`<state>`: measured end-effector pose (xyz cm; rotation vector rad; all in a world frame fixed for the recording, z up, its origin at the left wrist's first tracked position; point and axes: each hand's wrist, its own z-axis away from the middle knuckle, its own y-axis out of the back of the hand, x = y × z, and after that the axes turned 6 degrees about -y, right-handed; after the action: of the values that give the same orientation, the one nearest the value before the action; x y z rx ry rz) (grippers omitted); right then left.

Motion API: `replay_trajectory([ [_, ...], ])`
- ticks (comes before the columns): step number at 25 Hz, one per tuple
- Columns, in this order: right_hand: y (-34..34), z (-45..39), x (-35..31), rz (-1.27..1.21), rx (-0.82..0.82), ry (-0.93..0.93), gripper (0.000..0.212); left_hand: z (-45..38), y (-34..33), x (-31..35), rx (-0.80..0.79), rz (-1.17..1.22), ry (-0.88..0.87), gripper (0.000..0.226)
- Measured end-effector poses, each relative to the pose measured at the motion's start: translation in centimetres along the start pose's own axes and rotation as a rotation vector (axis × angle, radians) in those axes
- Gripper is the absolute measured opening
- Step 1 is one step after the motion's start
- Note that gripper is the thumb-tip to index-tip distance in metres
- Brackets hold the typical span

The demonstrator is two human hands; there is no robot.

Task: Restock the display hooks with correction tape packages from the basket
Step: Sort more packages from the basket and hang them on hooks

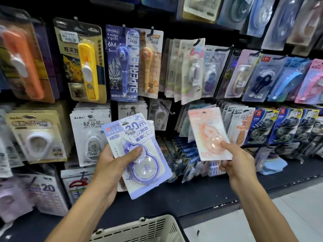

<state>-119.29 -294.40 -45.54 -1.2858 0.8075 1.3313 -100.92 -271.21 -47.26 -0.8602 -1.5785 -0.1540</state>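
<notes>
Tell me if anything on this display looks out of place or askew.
One hook in the middle row is nearly bare, with one white package at its back while neighbouring hooks are full. The packages at the bottom centre lean tilted and jumbled. Nothing looks damaged or spilled.

basket (139, 229) at 6 o'clock | left pack (139, 154) centre, before hooks | right pack (208, 133) at its 3 o'clock

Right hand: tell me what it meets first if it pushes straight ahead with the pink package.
Probably the hanging packages just behind the pink package that the right hand holds, though the depth between them is unclear.
</notes>
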Motion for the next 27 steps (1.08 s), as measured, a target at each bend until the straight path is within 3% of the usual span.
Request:
replay_trajectory([
  [4,0.1,0.0,0.0,-0.078,0.068,-0.001,0.006,0.1,0.2,0.0,0.001,-0.008,-0.007,0.046],
  [9,1.0,0.0,-0.6,-0.114,-0.179,0.038,0.012,0.1,0.4,0.4,0.001,-0.021,-0.023,0.051],
  [15,1.0,-1.2,-0.5,-0.153,0.050,0.008,0.021,0.0,0.2,0.3,-0.008,-0.020,-0.023,0.054],
  [23,0.9,-0.8,0.3,-0.097,0.005,-0.062,0.028,0.1,0.0,-0.1,-0.011,-0.010,-0.003,0.052],
  [27,1.2,-1.3,0.1,-0.135,0.131,-0.039,0.027,0.0,0.1,-0.1,-0.013,-0.014,-0.011,0.051],
])
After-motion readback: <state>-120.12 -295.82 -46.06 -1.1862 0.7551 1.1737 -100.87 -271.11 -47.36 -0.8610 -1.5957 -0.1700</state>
